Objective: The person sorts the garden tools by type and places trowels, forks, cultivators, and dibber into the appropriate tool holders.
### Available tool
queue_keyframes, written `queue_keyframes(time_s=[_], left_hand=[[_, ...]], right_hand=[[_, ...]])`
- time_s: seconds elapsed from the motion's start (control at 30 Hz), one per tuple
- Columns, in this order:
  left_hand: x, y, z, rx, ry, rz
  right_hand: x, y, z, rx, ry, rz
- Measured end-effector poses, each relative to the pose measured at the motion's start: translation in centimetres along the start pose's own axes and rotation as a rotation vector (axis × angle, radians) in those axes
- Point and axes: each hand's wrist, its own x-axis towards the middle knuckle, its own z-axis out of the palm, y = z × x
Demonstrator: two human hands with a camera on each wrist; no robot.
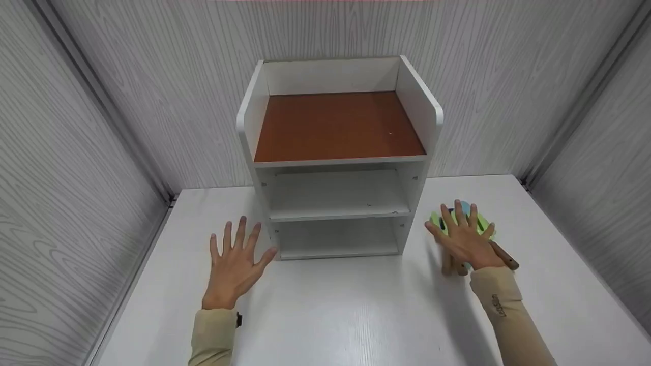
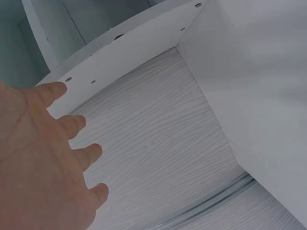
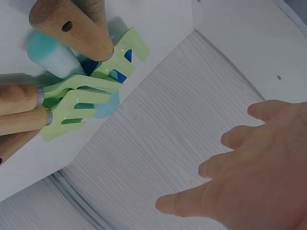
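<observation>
My left hand (image 1: pixel 234 269) hovers palm down with its fingers spread, left of a white shelf unit (image 1: pixel 338 212), and holds nothing. Likewise spread and bare, my right hand (image 1: pixel 468 245) is over a pile of small tools right of the unit and partly hides them; contact cannot be told. In the right wrist view the pile shows light green slotted, fork-like heads (image 3: pixel 76 103) on wooden handles (image 3: pixel 21 121). Among them lie a teal-and-white cylinder (image 3: pixel 55 55) and some dark blue pieces.
The unit has a reddish-brown top panel (image 1: pixel 335 127) between raised white sides, with two white compartments beneath. It stands on a white table (image 1: pixel 325 315) against a grey wood-grain back wall (image 1: pixel 163 91). Similar walls rise at left and right.
</observation>
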Motion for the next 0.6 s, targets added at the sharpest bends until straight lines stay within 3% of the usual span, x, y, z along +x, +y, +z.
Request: queue_keyframes(time_s=[0.1,0.27,0.33,0.43,0.6], left_hand=[[0.1,0.1,0.3,0.043,0.074,0.039],[0.5,0.4,0.6,0.106,0.333,0.201],[0.7,0.5,0.5,0.111,0.41,0.267],[1.1,0.8,0.6,0.112,0.458,0.329],[1.8,1.2,1.0,0.105,0.448,0.354]], right_hand=[[-0.3,0.2,0.1,-0.001,0.064,-0.009],[-0.4,0.2,0.1,-0.01,0.262,-0.089],[-0.3,0.1,0.2,-0.006,0.301,-0.116],[0.0,0.1,0.3,0.0,0.303,-0.128],[-0.1,0.4,0.1,0.03,0.232,-0.095]])
